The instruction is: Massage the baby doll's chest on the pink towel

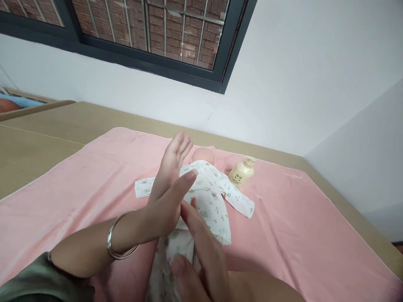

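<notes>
My left hand (168, 195) is raised with its fingers stretched out and thumb apart; a silver bangle circles that wrist. Against the heel of its palm rest the fingertips of my right hand (208, 256), whose fingers are stretched out too. I see nothing held in either hand. Beyond and beneath them lies a white printed long-sleeved top (214, 197) with its sleeves spread. At its collar shows a smooth, round, skin-toned form (203, 155), like a doll's head. Matching printed trousers (157, 272) lie below the top, partly hidden by my hands.
A pale yellow pump bottle (242, 172) stands beside the top's right sleeve. Everything lies on a pink sheet (283, 209) over a tan surface (47, 138). Behind rise a white wall (267, 105) and a dark-framed window (151, 69). Blue and orange items (19, 102) show at far left.
</notes>
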The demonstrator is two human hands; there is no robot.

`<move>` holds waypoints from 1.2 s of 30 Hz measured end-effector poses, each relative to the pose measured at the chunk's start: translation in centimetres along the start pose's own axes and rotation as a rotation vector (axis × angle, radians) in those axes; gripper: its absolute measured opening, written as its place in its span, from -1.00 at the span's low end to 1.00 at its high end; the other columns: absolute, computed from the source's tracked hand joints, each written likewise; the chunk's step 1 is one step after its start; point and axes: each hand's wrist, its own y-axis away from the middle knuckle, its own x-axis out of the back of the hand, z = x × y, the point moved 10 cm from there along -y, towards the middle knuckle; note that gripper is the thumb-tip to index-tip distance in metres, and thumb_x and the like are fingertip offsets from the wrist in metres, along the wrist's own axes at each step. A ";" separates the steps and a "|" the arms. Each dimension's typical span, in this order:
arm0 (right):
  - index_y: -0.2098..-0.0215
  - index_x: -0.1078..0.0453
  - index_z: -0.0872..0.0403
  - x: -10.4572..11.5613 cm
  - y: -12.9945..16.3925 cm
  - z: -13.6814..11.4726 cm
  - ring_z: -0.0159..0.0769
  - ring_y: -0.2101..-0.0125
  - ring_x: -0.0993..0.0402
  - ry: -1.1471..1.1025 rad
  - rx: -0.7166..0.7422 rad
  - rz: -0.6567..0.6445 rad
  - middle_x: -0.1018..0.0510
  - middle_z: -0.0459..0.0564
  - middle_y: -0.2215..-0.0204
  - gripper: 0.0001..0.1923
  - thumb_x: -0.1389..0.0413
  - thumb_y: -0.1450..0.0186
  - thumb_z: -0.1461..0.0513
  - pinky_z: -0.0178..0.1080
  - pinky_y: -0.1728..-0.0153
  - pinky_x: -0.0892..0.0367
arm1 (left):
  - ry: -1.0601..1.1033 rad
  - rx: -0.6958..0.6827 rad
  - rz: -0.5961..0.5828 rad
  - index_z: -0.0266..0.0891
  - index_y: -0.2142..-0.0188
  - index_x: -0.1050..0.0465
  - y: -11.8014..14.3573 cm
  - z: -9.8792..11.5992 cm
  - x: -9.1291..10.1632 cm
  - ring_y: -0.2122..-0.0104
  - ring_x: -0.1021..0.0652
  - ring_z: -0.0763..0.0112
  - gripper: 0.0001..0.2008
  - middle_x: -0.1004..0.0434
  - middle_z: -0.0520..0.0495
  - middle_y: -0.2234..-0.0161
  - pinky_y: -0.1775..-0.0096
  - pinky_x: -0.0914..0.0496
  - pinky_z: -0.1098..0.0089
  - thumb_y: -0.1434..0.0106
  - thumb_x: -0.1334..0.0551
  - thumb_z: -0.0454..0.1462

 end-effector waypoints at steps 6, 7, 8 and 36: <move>-0.38 -0.24 -0.13 0.6 -4.2 1.8 -0.14 -0.15 -0.54 -0.061 0.110 -0.031 -0.60 -0.04 -0.15 -0.42 -0.02 -0.42 0.30 0.12 -0.35 -0.29 | 0.051 0.183 0.035 -0.13 -0.32 -0.27 -3.5 -5.3 0.2 -0.35 -0.36 -0.06 -0.47 -0.40 -0.20 -0.30 -0.33 -0.28 -0.12 -0.39 -0.16 -0.14; -0.35 -0.29 -0.11 0.7 -5.1 2.8 -0.15 -0.15 -0.54 -0.022 0.098 -0.045 -0.60 -0.03 -0.14 -0.46 0.00 -0.43 0.29 0.11 -0.35 -0.28 | 0.044 0.225 0.045 -0.13 -0.29 -0.31 -4.0 -6.7 0.3 -0.33 -0.39 -0.01 -0.51 -0.41 -0.19 -0.29 -0.32 -0.30 -0.08 -0.40 -0.15 -0.14; -0.32 -0.33 -0.09 0.6 -5.9 4.0 -0.15 -0.17 -0.53 0.024 0.072 -0.058 -0.60 -0.02 -0.14 -0.50 0.01 -0.44 0.27 0.10 -0.35 -0.28 | 0.030 0.268 0.061 -0.13 -0.25 -0.34 -4.6 -8.2 0.3 -0.32 -0.41 0.04 -0.54 -0.43 -0.17 -0.28 -0.31 -0.31 -0.04 -0.40 -0.14 -0.15; -0.12 -0.46 0.17 -3.1 -6.0 15.0 0.19 -0.17 -0.45 0.624 -0.424 -0.313 -0.53 0.37 -0.16 -0.57 0.08 -0.47 0.14 0.12 -0.16 -0.33 | -0.492 0.223 0.067 -0.24 0.14 -0.51 -4.5 -18.5 -0.1 -0.01 -0.57 0.25 -0.70 -0.61 -0.16 0.05 -0.15 -0.42 0.22 -0.26 -0.05 -0.42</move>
